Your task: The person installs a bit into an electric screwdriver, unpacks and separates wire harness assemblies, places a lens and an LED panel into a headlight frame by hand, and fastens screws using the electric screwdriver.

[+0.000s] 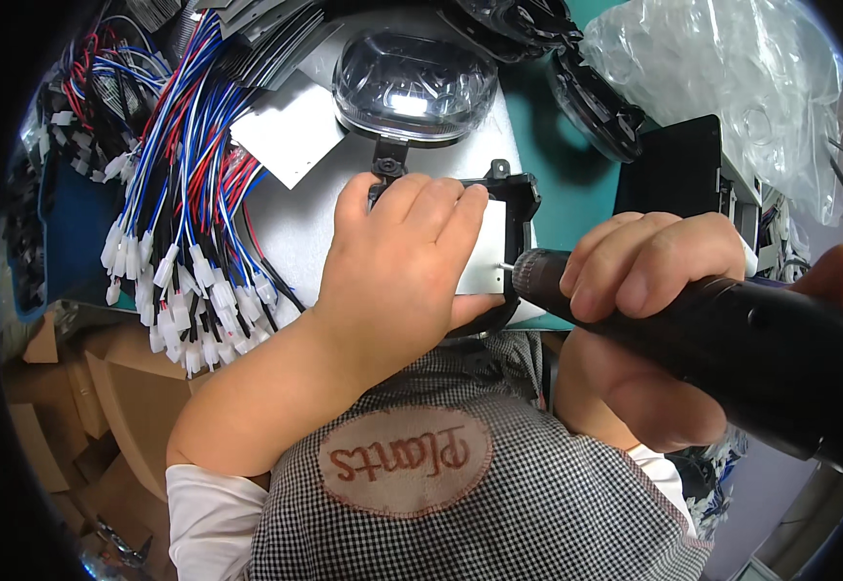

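Observation:
My left hand [397, 257] grips a black plastic housing [525, 205] close to my body, its fingers laid over the top and wrapped at the edge. A flat white plate [485, 254] sits inside the housing, partly covered by those fingers. In my right hand [659, 281] is a black electric screwdriver [760, 353], held almost level and pointing left. Its thin bit touches or nearly touches the right edge of the plate; exact contact is too small to tell. Just beyond my left hand stands a clear domed lamp cover [416, 82].
Bundled red, blue, white and black wires with white connectors [184, 281] hang at the left. A loose white sheet [289, 128] lies beside them. More black lamp housings [591, 107] and clear plastic bags [721, 77] occupy the far right. Cardboard boxes [131, 397] stand lower left.

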A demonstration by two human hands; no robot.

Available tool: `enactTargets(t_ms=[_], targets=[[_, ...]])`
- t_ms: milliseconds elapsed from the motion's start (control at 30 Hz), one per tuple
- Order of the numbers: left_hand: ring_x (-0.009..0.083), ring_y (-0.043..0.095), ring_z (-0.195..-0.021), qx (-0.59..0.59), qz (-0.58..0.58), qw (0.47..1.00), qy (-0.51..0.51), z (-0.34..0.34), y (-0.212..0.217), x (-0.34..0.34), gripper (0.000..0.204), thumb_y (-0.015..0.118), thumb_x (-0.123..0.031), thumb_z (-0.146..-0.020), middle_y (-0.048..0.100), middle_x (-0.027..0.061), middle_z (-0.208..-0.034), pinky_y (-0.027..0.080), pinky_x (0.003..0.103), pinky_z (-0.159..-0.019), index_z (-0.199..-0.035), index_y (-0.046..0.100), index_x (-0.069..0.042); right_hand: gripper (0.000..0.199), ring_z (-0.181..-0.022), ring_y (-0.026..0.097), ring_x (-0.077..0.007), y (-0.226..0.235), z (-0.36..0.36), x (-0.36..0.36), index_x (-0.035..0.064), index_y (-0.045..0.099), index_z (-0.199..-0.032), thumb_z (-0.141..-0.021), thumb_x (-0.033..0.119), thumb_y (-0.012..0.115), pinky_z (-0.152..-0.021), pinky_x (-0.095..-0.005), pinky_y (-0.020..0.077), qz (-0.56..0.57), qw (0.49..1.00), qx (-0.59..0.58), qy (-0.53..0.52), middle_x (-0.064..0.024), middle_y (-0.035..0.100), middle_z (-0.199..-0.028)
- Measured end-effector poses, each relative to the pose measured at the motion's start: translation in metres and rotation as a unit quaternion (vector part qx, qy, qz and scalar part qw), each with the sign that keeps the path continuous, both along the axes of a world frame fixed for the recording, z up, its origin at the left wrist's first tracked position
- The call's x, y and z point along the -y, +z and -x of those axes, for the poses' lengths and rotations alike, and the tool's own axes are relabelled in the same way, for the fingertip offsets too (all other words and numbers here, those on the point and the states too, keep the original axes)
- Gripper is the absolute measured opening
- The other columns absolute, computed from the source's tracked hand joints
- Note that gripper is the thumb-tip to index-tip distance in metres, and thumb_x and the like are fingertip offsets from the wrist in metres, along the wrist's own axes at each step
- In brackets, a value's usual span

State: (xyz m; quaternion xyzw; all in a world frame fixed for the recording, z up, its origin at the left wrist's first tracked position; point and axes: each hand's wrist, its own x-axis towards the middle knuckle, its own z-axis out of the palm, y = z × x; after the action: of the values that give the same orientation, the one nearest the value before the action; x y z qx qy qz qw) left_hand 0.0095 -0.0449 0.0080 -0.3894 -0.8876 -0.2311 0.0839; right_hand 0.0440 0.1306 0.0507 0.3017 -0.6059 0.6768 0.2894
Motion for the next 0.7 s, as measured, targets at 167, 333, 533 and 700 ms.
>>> enactTargets(t_ms=[167,333,533,700], targets=[[0.0279,0.052,-0.107,0.022,-0.008,1.000,-0.020,0.000,0.000,0.005,0.077,0.075,-0.047,-0.063,0.056,0.0106,-0.115,0.031,0.047,-0.096,-0.121,0.054,0.000,0.078,-0.060,0.057,-0.0219,-0.005,0.000,0.001,0.0147,0.022,-0.142,-0.086,0.051,0.061,-0.053,-0.0330,0.0499,0.030,0.999,0.006,-0.031,-0.0138,0.054,-0.089],[0.0289,0.051,-0.108,0.014,-0.009,1.000,-0.023,0.002,-0.002,0.004,0.077,0.075,-0.049,-0.064,0.057,0.0113,-0.114,0.031,0.047,-0.096,-0.119,0.055,0.000,0.079,-0.059,0.056,-0.0205,-0.007,-0.003,-0.008,0.0174,0.016,-0.148,-0.090,0.053,0.055,-0.053,-0.0333,0.0487,0.068,0.996,-0.010,-0.064,-0.0122,0.054,-0.089],[0.0294,0.052,-0.105,-0.005,-0.012,1.000,-0.026,0.005,0.000,-0.003,0.077,0.076,-0.049,-0.062,0.059,0.0114,-0.112,0.033,0.044,-0.092,-0.119,0.056,-0.001,0.063,-0.068,0.055,-0.0199,0.028,-0.034,-0.050,0.0069,0.033,-0.137,-0.091,0.044,0.056,-0.060,-0.0332,0.0480,0.183,0.975,-0.008,-0.122,-0.0117,0.052,-0.091],[0.0293,0.052,-0.104,0.019,0.005,0.998,-0.057,0.002,0.001,-0.019,0.077,0.076,-0.049,-0.062,0.059,0.0119,-0.111,0.033,0.042,-0.091,-0.119,0.056,-0.001,0.063,-0.063,0.062,-0.0229,0.041,-0.057,-0.092,0.0055,0.027,-0.139,-0.094,0.039,0.054,-0.054,-0.0339,0.0541,0.206,0.952,-0.002,-0.227,-0.0159,0.058,-0.088]])
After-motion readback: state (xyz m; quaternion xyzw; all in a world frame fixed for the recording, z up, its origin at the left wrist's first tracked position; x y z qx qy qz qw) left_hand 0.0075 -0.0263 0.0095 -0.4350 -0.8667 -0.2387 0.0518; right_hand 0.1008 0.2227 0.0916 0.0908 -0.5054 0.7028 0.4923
